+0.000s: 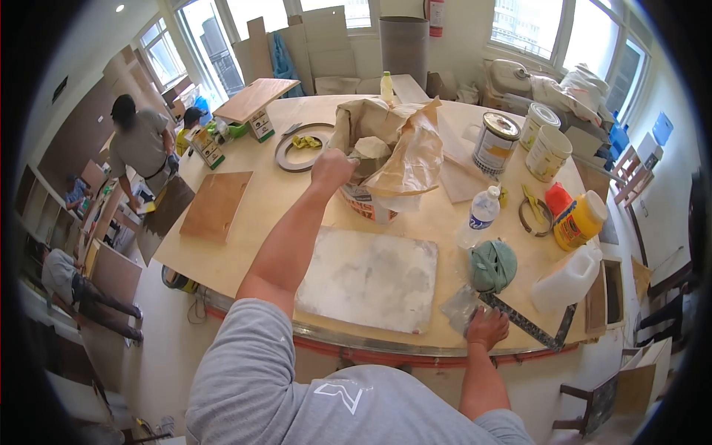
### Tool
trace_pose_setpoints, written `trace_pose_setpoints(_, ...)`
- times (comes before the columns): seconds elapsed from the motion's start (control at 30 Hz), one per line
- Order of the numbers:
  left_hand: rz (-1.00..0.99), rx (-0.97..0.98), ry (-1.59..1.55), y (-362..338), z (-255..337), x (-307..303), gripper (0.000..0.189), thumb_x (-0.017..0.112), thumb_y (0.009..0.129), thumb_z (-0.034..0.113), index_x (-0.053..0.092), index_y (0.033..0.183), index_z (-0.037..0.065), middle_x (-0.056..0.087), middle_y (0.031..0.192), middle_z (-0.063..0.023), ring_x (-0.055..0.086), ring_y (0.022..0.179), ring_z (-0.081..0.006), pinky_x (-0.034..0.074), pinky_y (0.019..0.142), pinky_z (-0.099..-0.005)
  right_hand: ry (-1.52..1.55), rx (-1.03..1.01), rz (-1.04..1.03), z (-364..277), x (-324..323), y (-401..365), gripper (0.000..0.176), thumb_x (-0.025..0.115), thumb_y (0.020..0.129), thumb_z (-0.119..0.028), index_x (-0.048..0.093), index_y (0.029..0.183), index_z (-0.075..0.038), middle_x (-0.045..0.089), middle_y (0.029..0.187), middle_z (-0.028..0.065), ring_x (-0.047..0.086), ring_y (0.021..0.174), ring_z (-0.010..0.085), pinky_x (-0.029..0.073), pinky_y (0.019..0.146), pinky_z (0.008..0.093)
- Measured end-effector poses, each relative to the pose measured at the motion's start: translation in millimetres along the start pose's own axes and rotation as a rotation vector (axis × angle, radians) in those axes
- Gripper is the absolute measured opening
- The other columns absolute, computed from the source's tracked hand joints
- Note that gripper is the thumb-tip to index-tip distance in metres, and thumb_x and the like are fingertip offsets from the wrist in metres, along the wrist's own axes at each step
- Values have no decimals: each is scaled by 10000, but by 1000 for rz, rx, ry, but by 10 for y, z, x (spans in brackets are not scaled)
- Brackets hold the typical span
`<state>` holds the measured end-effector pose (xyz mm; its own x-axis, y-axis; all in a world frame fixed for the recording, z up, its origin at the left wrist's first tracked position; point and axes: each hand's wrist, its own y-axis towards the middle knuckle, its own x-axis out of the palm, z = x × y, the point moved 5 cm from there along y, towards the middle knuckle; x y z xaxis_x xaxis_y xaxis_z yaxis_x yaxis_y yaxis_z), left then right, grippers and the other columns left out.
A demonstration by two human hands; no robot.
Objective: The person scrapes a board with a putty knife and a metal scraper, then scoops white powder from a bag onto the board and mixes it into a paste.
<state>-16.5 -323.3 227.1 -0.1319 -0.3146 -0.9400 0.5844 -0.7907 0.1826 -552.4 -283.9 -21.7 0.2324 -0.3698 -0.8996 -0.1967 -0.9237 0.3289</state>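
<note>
My left hand (333,170) is closed in a fist at the near-left side of an open brown paper bag (408,167), which stands in a printed bucket (368,207). Beside the fist, inside the bag, a pale lump (373,147) sits over something grey. What the fist grips is hidden. Low on the right, my right hand (487,328) has its fingers curled at a thin greyish, crinkled piece (460,308) on the table, next to a black carpenter's square (528,324). Between my arms lies a whitish, stained board (367,280). A green wrapped ball (492,266) sits just beyond my right hand.
At right stand a clear bottle (480,216), a yellow bottle (581,221), a white jug (567,280) and several cans (497,142). A tape roll (305,147) and a wooden panel (216,207) lie at left. A person (148,141) holds a board beyond the table's left side.
</note>
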Motion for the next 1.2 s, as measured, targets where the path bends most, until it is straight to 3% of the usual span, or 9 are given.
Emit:
trace_pose_setpoints(0.47, 0, -131, -61, -239, 60, -218, 552, 640, 853, 488, 690, 1034, -30, 669, 1098, -231, 629, 1062, -367, 499, 908, -423, 10, 8, -16, 66, 36, 1, 557, 586, 869, -522, 592, 1193, -68, 521, 1290, 181, 451, 1241, 374, 307, 1042, 531)
trace_pose_setpoints(0.6, 34, -106, 8, -301, 113, -293, 550, 639, 851, 484, 691, 1035, -32, 668, 1102, -232, 628, 1065, -364, 497, 912, -418, 54, 24, -50, 60, 0, -5, 566, 599, 861, -507, 586, 1211, -62, 509, 1301, 190, 423, 1262, 373, 270, 1065, 539)
trace_pose_setpoints(0.7, 162, -100, -3, -312, 84, -238, 542, 633, 845, 494, 714, 923, -36, 688, 985, -235, 653, 971, -364, 505, 858, -436, 66, 12, -53, 65, 11, -4, 573, 588, 867, -514, 584, 1223, -65, 503, 1315, 194, 417, 1268, 373, 261, 1069, 541)
trace_pose_setpoints(0.9, 102, -171, -78, -605, -3, -277, 516, 632, 849, 516, 729, 1027, 42, 691, 1030, -210, 654, 975, -343, 501, 848, -416, 43, -3, -65, 91, 32, -13, 568, 573, 874, -521, 577, 1220, -69, 497, 1315, 189, 415, 1270, 365, 274, 1055, 543)
trace_pose_setpoints(1.0, 105, -187, -174, -926, -36, -437, 490, 646, 846, 510, 732, 1070, 83, 711, 958, -174, 672, 908, -315, 507, 804, -400, 25, -31, -34, 79, 35, -29, 554, 571, 878, -518, 573, 1207, -73, 502, 1300, 182, 426, 1258, 360, 292, 1037, 540)
trace_pose_setpoints(1.1, 92, -255, -308, -1227, -143, -495, 534, 660, 836, 477, 698, 1097, 13, 689, 1057, -213, 658, 998, -324, 502, 863, -393, 10, -43, -8, 76, 38, -36, 544, 565, 884, -519, 573, 1198, -75, 507, 1288, 177, 436, 1246, 358, 305, 1025, 537)
trace_pose_setpoints(1.2, 100, -262, -388, -1547, -280, -525, 495, 723, 817, 443, 714, 1093, 32, 714, 903, -170, 678, 836, -241, 507, 751, -347, -19, -51, 15, 65, 49, -32, 542, 555, 892, -523, 576, 1200, -77, 511, 1286, 173, 449, 1235, 359, 315, 1021, 532)
